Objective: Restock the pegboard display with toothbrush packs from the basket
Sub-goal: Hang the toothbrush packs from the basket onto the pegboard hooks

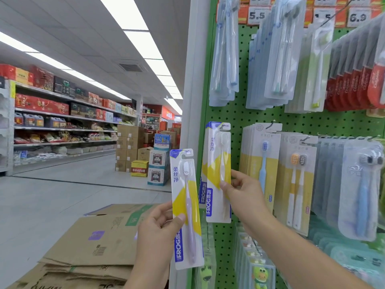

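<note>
My left hand point(158, 226) pinches a white, yellow and blue toothbrush pack point(186, 207) upright, just left of the green pegboard point(233, 115). My right hand point(243, 192) pinches the right edge of a matching pack point(217, 172) that hangs at the pegboard's left column, with another like it behind. Its hook end is near the top of the pack. The basket is out of view.
Rows of other toothbrush packs point(268, 165) hang to the right and above, under price tags point(257, 15). Flattened cardboard boxes point(93, 243) lie stacked below my left arm. An open aisle with stacked cartons point(129, 147) and shelves point(62, 126) stretches left.
</note>
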